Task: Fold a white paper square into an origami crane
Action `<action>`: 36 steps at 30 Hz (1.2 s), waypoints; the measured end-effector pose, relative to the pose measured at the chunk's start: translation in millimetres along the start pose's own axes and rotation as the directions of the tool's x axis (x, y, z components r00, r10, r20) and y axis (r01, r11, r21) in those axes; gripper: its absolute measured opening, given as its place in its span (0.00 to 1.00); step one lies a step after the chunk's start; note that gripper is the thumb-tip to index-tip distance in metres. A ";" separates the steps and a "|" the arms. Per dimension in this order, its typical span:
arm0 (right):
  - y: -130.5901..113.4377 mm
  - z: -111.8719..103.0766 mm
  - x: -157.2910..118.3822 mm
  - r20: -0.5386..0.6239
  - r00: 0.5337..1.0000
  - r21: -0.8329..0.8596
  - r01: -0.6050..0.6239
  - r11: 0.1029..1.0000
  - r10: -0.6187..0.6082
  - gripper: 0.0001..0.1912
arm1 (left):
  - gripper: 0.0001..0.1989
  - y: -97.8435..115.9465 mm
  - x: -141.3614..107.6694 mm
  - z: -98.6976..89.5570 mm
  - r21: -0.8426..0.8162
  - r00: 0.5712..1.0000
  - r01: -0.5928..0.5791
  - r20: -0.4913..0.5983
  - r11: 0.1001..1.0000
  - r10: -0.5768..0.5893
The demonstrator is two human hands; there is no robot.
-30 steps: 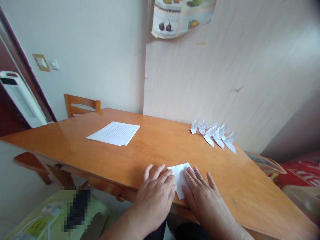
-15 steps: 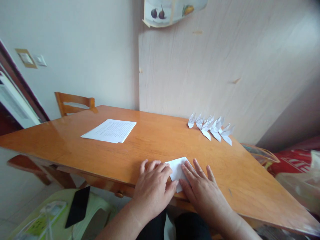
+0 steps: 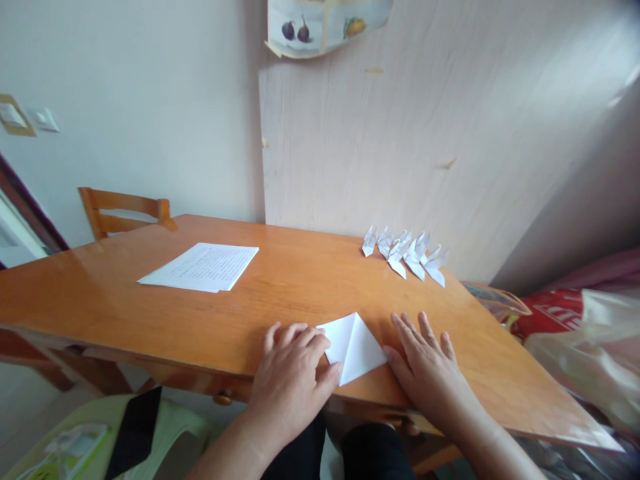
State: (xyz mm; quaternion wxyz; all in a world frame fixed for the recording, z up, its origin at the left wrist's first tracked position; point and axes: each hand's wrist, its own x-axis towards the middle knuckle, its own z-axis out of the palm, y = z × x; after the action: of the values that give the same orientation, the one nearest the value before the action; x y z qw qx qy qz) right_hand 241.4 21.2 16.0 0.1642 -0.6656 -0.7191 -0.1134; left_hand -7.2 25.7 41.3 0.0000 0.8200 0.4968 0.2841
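Note:
A folded white paper with a crease down its middle lies flat near the front edge of the wooden table. My left hand rests at the paper's left side, its fingers apart and bent, thumb and fingertips touching the edge. On the right, my right hand lies spread on the table, with the thumb tip close beside the paper's right corner. Several folded white paper figures stand in a group at the back right.
A stack of printed sheets lies on the table's left part. Beyond the left end is a wooden chair. A green stool holds a black flat object at lower left. Bags sit beyond the right edge.
My right hand has slid off the paper to the right, uncovering its right half and crease. My left hand stays at the left edge. The view has turned slightly right.

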 end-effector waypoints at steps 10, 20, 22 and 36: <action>3.0 -13.7 -2.7 -0.013 0.966 0.206 0.255 0.945 -0.258 0.22 | 0.09 -1.4 -3.3 0.0 0.002 0.999 -0.025 -0.039 1.000 0.025; 5.7 -15.1 -3.1 -0.044 0.958 0.299 0.282 0.912 -0.282 0.18 | 0.10 -2.9 -6.3 -7.7 -0.044 0.989 -0.130 0.066 0.990 0.133; 6.3 -14.3 -2.7 -0.056 0.960 0.324 0.277 0.904 -0.274 0.18 | 0.14 2.8 -8.2 -9.2 -0.087 0.983 -0.159 0.076 0.983 0.165; 4.4 -14.8 -2.9 -0.142 0.983 0.521 0.172 0.836 -0.114 0.16 | 0.06 12.3 -20.4 0.9 -0.137 0.945 -0.324 -0.097 0.936 0.313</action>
State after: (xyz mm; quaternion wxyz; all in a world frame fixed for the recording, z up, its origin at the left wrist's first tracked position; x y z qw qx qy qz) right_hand 247.2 13.3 28.2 0.3705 -0.5318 -0.7603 0.0432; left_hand -3.9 3.1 34.5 -0.0021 0.8761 0.3343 0.3473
